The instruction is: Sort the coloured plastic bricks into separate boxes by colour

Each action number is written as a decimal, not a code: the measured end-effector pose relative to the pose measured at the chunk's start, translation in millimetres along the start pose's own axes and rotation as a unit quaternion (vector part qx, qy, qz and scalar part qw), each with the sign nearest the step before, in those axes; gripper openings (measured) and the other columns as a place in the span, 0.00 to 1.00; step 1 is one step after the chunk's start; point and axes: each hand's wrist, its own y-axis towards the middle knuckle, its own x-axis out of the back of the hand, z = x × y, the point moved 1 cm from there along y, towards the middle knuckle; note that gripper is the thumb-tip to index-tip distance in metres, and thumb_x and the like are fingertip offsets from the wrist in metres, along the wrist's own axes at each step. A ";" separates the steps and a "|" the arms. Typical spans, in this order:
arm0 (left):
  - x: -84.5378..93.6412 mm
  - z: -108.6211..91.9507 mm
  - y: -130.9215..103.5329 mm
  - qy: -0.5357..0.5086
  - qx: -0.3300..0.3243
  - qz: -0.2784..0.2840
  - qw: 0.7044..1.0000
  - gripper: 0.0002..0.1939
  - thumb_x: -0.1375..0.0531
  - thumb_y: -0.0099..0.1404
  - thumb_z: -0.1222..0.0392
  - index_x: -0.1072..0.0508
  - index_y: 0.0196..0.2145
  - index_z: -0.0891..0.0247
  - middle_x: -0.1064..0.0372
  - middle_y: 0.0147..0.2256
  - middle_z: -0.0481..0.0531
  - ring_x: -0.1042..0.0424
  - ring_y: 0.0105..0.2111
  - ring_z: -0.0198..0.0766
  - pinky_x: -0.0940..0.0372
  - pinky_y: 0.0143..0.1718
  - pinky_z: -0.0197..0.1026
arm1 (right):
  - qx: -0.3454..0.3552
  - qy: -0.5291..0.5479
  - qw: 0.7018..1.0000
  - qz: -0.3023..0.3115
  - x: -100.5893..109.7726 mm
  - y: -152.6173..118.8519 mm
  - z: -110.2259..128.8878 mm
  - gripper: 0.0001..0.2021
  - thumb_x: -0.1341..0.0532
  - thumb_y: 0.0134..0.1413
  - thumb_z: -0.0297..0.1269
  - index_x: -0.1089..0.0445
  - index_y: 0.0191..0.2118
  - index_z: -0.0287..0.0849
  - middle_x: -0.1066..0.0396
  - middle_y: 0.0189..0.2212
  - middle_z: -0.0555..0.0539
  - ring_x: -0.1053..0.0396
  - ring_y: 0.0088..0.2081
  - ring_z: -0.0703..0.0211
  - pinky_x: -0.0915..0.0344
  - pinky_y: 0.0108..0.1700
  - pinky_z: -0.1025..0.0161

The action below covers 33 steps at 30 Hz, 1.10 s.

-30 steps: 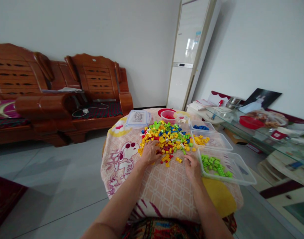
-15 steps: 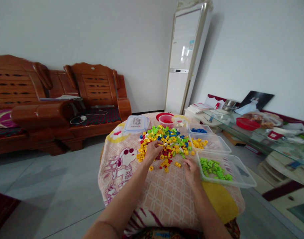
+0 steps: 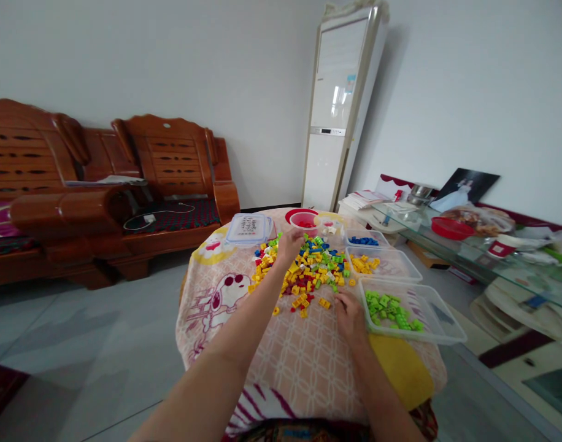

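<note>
A mixed pile of plastic building bricks (image 3: 304,270) in yellow, green, blue, red and white lies on the table. My left hand (image 3: 290,244) reaches over the back of the pile, close to a pink bowl (image 3: 305,231) with red bricks inside. Its fingers are pinched together; whatever they hold is too small to make out. My right hand (image 3: 350,313) rests at the pile's near right side, fingers curled, and their contents are hidden. A yellow brick (image 3: 324,303) lies just left of it. To its right stands a clear tray (image 3: 440,334) of green bricks.
Farther back on the right are a tray (image 3: 403,276) with yellow bricks and a smaller one (image 3: 383,244) with blue bricks. Plastic lids (image 3: 250,228) lie at the back left. A patterned cloth (image 3: 299,362) covers the round table. A glass-topped cabinet (image 3: 446,245) stands to the right.
My left hand has moved from the middle of the pile away from me, toward the pink bowl. My right hand stays in nearly the same place; the view has shifted slightly.
</note>
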 end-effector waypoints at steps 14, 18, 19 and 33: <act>15.0 29.2 -100.0 0.321 -0.049 0.148 0.934 0.17 0.48 0.67 0.60 0.23 0.49 0.54 0.21 0.39 0.52 0.24 0.38 0.40 0.35 0.39 0.38 | -0.004 -0.026 1.000 0.013 2.9 0.4 3.1 0.16 0.47 0.55 0.37 0.22 0.37 0.40 0.24 0.46 0.37 0.28 0.49 0.48 0.33 0.53 0.49; 16.0 31.9 -99.6 0.333 -0.047 0.156 0.929 0.16 0.46 0.66 0.59 0.23 0.48 0.53 0.22 0.39 0.52 0.25 0.38 0.40 0.36 0.39 0.37 | -0.011 -0.024 1.000 0.008 2.1 0.1 0.0 0.14 0.46 0.55 0.37 0.22 0.37 0.42 0.24 0.46 0.39 0.28 0.49 0.49 0.33 0.54 0.49; 16.8 31.7 -99.1 0.330 -0.055 0.172 0.927 0.15 0.45 0.64 0.60 0.21 0.45 0.53 0.22 0.40 0.51 0.25 0.39 0.40 0.36 0.39 0.37 | -0.013 -0.023 1.000 0.008 2.0 0.0 -0.3 0.14 0.46 0.54 0.37 0.22 0.37 0.42 0.24 0.46 0.39 0.28 0.49 0.50 0.33 0.54 0.50; 18.8 30.5 -95.4 0.291 -0.056 0.220 0.929 0.10 0.42 0.59 0.65 0.21 0.33 0.58 0.23 0.35 0.50 0.26 0.35 0.38 0.35 0.38 0.37 | -0.013 -0.026 1.000 0.011 3.1 0.4 3.9 0.14 0.46 0.55 0.37 0.22 0.37 0.43 0.24 0.45 0.40 0.28 0.48 0.50 0.33 0.53 0.50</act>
